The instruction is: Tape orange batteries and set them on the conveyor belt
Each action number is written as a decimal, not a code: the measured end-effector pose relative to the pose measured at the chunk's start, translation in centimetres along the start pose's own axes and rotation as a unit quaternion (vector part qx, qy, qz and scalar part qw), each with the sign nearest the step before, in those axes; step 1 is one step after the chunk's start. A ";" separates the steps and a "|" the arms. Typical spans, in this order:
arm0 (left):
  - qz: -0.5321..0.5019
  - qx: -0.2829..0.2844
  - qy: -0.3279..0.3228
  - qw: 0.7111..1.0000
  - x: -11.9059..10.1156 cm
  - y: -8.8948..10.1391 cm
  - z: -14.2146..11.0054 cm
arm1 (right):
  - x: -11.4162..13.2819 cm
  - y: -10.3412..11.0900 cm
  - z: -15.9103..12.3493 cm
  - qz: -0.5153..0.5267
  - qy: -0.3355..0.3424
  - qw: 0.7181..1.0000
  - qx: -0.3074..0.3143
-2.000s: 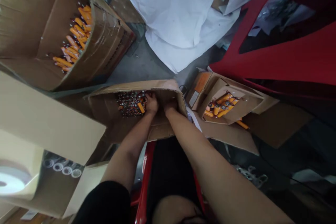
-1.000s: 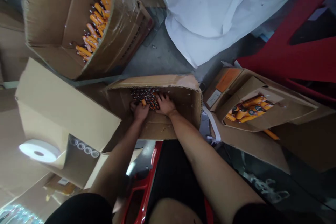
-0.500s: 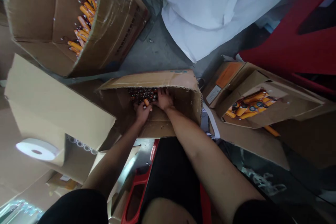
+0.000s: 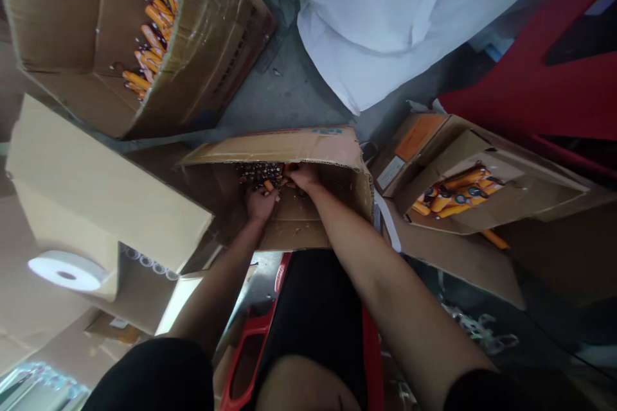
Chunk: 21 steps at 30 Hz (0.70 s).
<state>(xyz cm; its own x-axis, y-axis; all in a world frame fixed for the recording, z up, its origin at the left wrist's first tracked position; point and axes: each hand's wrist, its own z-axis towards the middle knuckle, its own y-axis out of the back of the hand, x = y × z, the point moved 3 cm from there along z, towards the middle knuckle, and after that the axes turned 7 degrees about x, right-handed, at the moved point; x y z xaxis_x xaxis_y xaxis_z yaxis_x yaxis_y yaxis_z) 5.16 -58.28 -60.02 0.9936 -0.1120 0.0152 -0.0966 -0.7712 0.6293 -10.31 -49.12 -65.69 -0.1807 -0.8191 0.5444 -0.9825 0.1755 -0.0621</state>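
Two bare hands are reaching into an open cardboard box (image 4: 299, 234). The left hand (image 4: 261, 204) is curling around an orange cylinder (image 4: 268, 186), beside packed dark-topped pieces (image 4: 260, 172). The right hand (image 4: 303, 176) is bending over their near edge; whether it is pinching anything, I cannot tell.

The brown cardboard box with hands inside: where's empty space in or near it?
Inside the box, bare cardboard shows right of the right hand. Outside, gray floor lies open between the box, large brown carton and white sheet. It's crowded by the left hand, with small dark-and-orange pieces.
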 end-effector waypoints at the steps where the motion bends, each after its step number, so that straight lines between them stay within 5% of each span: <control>1: -0.006 -0.002 0.006 1.000 0.0 -0.1 0.0 | 0.2 0.0 0.2 0.011 -0.006 1.000 0.010; 9: -0.032 -0.050 0.046 0.997 0.5 0.0 -0.2 | 1.6 -0.4 0.4 0.041 -0.001 0.997 0.070; 15: 0.009 -0.061 0.027 0.998 -0.6 -0.7 -1.1 | 1.2 -1.5 0.4 0.038 -0.022 0.990 0.131; 21: 0.051 -0.040 -0.025 0.998 -2.1 -2.2 -3.2 | 0.3 -0.2 0.7 -0.001 -0.036 0.987 0.157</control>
<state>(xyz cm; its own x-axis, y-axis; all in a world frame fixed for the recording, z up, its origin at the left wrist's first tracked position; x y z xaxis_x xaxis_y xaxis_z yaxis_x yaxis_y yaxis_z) 3.47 -54.37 -58.99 0.9746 -0.2196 0.0450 -0.1898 -0.7015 0.6869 -10.22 -49.75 -66.10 -0.1703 -0.8575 0.4854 -0.9462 0.0049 -0.3234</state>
